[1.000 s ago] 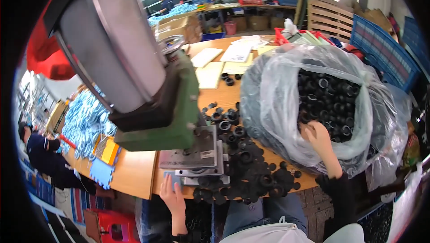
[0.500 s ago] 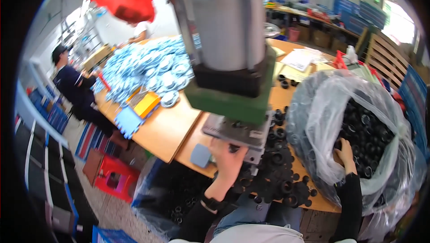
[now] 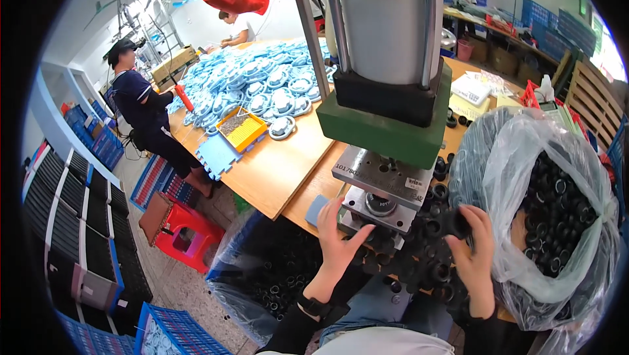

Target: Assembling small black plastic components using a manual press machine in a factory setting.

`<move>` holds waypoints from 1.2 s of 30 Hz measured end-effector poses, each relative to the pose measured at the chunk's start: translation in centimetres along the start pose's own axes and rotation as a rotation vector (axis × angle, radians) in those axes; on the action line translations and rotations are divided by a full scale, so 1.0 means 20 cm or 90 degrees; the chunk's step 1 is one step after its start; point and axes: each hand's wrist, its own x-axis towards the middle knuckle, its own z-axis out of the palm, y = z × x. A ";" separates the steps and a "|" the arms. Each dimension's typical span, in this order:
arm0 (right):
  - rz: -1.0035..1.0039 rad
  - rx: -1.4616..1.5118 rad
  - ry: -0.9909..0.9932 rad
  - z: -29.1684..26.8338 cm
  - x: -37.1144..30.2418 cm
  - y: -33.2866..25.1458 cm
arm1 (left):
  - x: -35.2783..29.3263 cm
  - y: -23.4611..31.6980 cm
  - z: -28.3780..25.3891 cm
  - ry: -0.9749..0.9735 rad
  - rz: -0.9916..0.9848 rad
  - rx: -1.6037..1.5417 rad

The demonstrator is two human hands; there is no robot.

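My left hand (image 3: 336,248) spread wide, empty; right hand (image 3: 474,260) gripped a round black piece (image 3: 457,224). Falling, the silver metal plate (image 3: 377,175) at left's one o'clock could pinch.

Head-worn fisheye looks down, close to the press (image 3: 385,116); rim unclear.

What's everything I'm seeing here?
Press: one, grey and green, centre
Round part: one, black, in press
Bags: two, clear, right and lower left
Loose parts: many, black, on table, in bags
Pieces: many, light blue, left table
Tray: one, yellow, beside pieces
Stool: one, red, left floor
Crates: several, blue, around room
Pallet: one, brown, far right
People: three, dark or white tops, background
Left hand: one, bare, open beside press
Right hand: one, bare, holding black part
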 end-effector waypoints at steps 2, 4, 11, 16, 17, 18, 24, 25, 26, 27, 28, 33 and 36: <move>0.013 0.051 0.028 0.07 0.03 -0.03 | 0.06 0.08 0.06 -0.046 0.010 -0.016; 0.009 0.077 0.043 0.14 0.04 -0.03 | 0.12 0.13 0.14 -0.090 0.031 0.042; 0.109 0.133 0.071 0.31 -0.06 0.04 | 0.16 0.16 0.09 -0.096 -0.011 -0.017; 0.112 0.174 0.028 0.47 0.03 0.00 | 0.03 0.05 -0.32 -0.113 -0.023 0.158; 0.086 0.129 0.001 0.50 0.07 -0.04 | -0.01 -0.03 -0.38 -0.117 -0.046 0.210; 0.061 0.082 -0.022 0.51 0.10 -0.08 | -0.06 -0.10 -0.43 -0.122 -0.066 0.260; 0.144 0.044 0.071 0.62 0.12 -0.10 | -0.32 -0.39 -0.56 -0.147 -0.212 0.317; 0.132 0.071 0.095 0.62 0.14 -0.09 | -0.33 -0.40 -0.54 -0.158 -0.210 0.318; 0.132 0.071 0.095 0.62 0.16 -0.08 | -0.31 -0.41 -0.51 -0.157 -0.210 0.318; 0.112 0.033 0.070 0.62 0.18 -0.08 | -0.29 -0.42 -0.47 -0.166 -0.194 0.305; 0.094 -0.006 0.046 0.63 0.20 -0.08 | -0.26 -0.43 -0.43 -0.177 -0.177 0.292; 0.126 -0.094 0.035 0.75 0.22 -0.08 | -0.09 -0.48 -0.27 -0.137 -0.071 0.251; 0.108 -0.155 0.011 0.77 0.19 -0.08 | -0.01 -0.49 -0.19 -0.151 0.078 0.330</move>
